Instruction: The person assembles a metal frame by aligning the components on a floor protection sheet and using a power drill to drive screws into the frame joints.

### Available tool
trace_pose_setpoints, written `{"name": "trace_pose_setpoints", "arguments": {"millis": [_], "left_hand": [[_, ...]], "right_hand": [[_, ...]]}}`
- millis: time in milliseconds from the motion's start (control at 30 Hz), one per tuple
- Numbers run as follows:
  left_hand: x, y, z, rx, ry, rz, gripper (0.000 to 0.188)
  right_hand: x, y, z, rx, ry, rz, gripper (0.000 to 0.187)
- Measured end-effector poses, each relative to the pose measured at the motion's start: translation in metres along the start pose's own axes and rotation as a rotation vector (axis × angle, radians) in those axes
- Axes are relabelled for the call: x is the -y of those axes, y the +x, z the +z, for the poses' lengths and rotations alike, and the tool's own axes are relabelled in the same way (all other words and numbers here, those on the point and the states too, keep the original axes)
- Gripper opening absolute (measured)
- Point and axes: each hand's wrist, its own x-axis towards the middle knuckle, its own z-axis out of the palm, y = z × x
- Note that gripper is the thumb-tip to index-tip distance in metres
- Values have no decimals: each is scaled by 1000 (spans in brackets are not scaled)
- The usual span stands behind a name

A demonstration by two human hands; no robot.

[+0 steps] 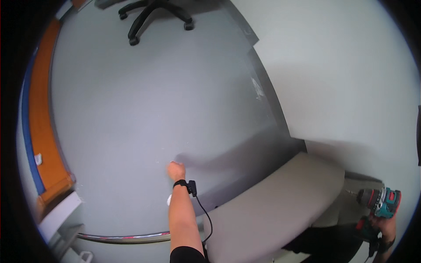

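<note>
My right hand, at the lower right, is wrapped round the grip of a teal and black cordless drill. The drill's thin bit points left, above the end of a grey padded seat. My left hand reaches out over the grey floor with its fingers closed. A small whitish bit shows at its fingertips, too small to name. On the left wrist sits a black strap with a small box and a cable running down. Partly hidden behind that forearm is a small white object.
The grey padded seat stretches along the lower right beside a white wall. A black wheeled chair base stands at the far end. Along the left runs an orange wooden frame; a metal strip crosses the floor's near edge.
</note>
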Motion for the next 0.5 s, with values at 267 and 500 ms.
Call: {"name": "trace_pose_setpoints", "arguments": {"millis": [267, 500], "left_hand": [[10, -179, -192, -249, -93, 168, 14], [-111, -513, -496, -142, -650, 205, 21]], "right_hand": [[30, 11, -63, 77, -228, -854, 36], [-19, -5, -185, 277, 295, -800, 51]]}}
